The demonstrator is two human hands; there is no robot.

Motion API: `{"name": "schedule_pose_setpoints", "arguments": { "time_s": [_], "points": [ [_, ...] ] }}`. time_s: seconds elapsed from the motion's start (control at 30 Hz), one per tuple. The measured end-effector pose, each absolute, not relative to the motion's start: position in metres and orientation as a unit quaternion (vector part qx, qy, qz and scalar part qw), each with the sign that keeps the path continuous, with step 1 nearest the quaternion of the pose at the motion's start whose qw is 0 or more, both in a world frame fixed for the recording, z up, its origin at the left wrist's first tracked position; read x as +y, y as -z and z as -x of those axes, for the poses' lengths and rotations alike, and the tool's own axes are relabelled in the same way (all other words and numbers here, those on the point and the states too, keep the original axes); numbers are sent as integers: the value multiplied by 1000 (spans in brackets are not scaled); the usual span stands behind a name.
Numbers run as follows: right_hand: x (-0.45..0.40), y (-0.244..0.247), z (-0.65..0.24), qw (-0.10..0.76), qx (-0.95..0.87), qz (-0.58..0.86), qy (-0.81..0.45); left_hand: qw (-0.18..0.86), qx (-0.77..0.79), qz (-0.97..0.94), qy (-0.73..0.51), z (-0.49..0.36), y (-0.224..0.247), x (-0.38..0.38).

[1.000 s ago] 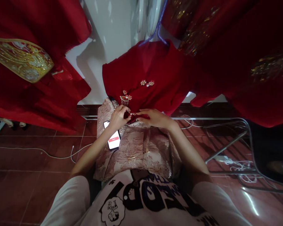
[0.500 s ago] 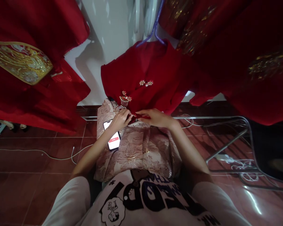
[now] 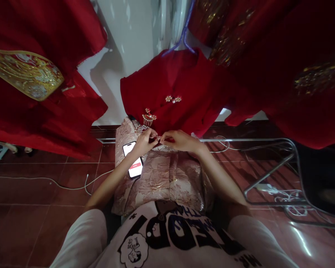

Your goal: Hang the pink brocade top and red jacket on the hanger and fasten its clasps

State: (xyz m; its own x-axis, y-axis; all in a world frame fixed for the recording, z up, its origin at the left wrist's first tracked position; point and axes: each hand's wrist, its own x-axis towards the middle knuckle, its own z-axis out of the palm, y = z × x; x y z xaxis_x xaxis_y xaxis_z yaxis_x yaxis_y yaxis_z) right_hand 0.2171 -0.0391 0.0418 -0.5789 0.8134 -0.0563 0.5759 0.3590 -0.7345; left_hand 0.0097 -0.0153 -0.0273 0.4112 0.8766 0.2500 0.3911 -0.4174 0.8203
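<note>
A red garment [image 3: 184,82] hangs on a purple hanger [image 3: 182,37] in front of me, with a beaded flower clasp [image 3: 173,99] and a red and gold tasselled ornament [image 3: 149,117] on it. At its lower edge my left hand [image 3: 147,142] and my right hand [image 3: 178,141] meet, each in a pinch. What lies between their fingertips is small, and I cannot make it out. Pink brocade cloth [image 3: 164,175] covers my lap below both hands. A phone [image 3: 134,160] with a lit screen rests on the cloth beside my left forearm.
More red garments hang at left [image 3: 80,96] and right [image 3: 281,74], one with gold embroidery [image 3: 36,76]. A metal-framed chair [image 3: 298,175] stands at right near tangled white cables [image 3: 293,199]. Another cable [image 3: 58,184] crosses the tiled floor at left.
My hands have come together; the right fingers, spread before, now pinch close to the left fingertips. The garment and phone are almost unmoved.
</note>
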Motion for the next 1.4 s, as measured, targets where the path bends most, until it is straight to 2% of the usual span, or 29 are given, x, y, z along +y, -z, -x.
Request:
{"name": "schedule_pose_setpoints", "arguments": {
  "time_s": [0.13,0.33,0.43,0.57,0.7,0.9,0.97,1.1,1.17,1.27,1.33,1.4],
  "points": [
    [-39,-40,-216,181,-804,426,-373,559,423,-606,-376,-17,25,-14],
    [-37,-32,-215,220,-771,501,-327,688,344,-512,-383,-21,2,-21],
    [-35,-33,-216,234,-768,505,-317,703,341,-468,-413,-23,-7,-16],
    [-34,-39,-220,238,-788,478,-306,660,373,-381,-529,-26,-12,3],
    [-34,-41,-223,244,-797,464,-299,616,405,-383,-557,-31,-12,17],
    [-36,-45,-221,226,-802,464,-299,494,486,-500,-520,-37,-14,23],
    [-37,-48,-222,218,-803,468,-298,502,507,-489,-502,-39,-16,24],
    [-40,-58,-227,153,-806,478,-315,535,498,-584,-354,-47,-25,25],
    [-41,-63,-232,88,-805,488,-325,487,446,-676,-328,-53,-32,26],
    [-42,-70,-240,15,-800,506,-321,339,380,-770,-385,-62,-49,31],
    [-42,-73,-245,9,-798,513,-315,274,371,-786,-411,-67,-62,36],
    [-42,-74,-249,20,-800,513,-311,256,370,-786,-423,-69,-74,41]
  ]
}}
